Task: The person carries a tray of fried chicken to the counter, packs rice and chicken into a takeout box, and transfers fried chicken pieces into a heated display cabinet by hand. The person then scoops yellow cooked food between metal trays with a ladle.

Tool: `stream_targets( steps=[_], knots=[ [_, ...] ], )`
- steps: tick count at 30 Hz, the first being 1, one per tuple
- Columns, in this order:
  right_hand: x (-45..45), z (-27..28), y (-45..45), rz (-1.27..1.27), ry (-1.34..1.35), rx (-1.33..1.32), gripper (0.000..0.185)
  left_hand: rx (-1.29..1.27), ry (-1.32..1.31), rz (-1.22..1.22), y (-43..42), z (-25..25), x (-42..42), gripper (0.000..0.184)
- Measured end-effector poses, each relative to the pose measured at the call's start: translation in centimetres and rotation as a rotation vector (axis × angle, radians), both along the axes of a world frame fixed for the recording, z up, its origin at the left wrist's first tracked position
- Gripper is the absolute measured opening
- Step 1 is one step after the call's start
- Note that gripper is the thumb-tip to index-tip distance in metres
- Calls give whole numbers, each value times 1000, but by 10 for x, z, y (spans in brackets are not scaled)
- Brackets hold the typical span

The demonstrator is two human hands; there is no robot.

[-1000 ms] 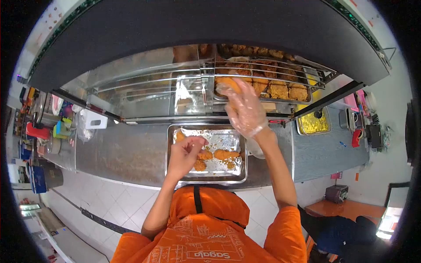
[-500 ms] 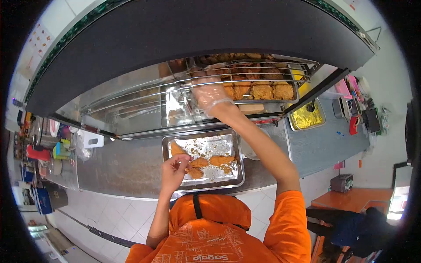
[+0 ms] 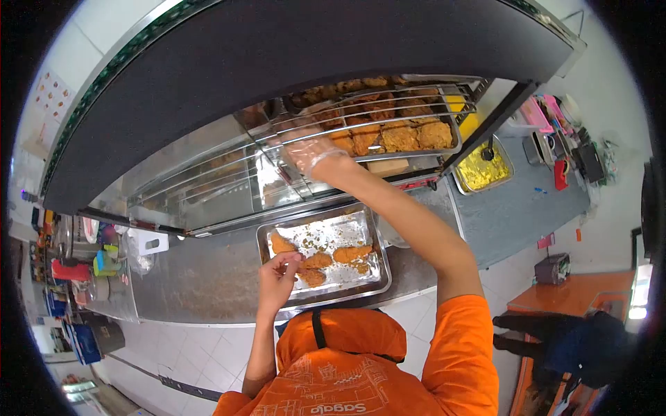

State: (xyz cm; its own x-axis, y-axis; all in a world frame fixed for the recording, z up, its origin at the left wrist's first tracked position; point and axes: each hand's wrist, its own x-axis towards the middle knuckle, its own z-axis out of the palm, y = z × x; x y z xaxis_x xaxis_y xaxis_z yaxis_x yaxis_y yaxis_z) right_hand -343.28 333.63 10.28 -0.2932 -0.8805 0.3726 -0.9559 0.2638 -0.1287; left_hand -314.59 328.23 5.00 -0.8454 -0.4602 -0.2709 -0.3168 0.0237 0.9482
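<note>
The gloved right hand [image 3: 306,149] reaches past the front edge of the display case [image 3: 208,230], behind the wire bars [image 3: 333,130]; its opening and any hold I cannot tell. The left hand [image 3: 279,276], loosely curled, thumb and fingertips nearly closed, hovers over the metal tray's [image 3: 384,274] left rim, near the fried pieces [image 3: 352,254]. Bare counter [image 3: 191,281] gives room leftward

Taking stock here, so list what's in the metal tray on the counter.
Breaded pieces and crumbs lie in the tray; the left hand covers whatever is beneath it.
</note>
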Motion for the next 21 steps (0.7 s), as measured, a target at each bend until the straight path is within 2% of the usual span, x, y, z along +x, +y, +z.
stream_targets(
  steps=[2, 5, 6, 11, 12, 17, 21],
  knots=[
    [12, 63, 11, -78, -191, 320, 30, -28, 0, -30, 2, -1, -3, 20],
    [-2, 62, 7, 50, -97, 307, 30, -87, 2, -58, 1, -3, -1, 20],
    [2, 79, 4, -36, -228, 444, 37, -87, -16, -56, 2, 1, 0, 20],
    [3, 75, -2, -113, -222, 449, 39, -99, -24, -49, 0, -4, 4, 20],
    [-6, 53, -10, -99, -162, 424, 39, -104, -33, -49, 1, -4, 5, 19],
    [6, 66, -9, -348, -380, 371, 37, -160, -25, -64, 4, -7, 7, 20],
    [-4, 39, -35, -321, -162, 391, 37, -194, -69, -114, 4, -8, 8, 22]
  ],
)
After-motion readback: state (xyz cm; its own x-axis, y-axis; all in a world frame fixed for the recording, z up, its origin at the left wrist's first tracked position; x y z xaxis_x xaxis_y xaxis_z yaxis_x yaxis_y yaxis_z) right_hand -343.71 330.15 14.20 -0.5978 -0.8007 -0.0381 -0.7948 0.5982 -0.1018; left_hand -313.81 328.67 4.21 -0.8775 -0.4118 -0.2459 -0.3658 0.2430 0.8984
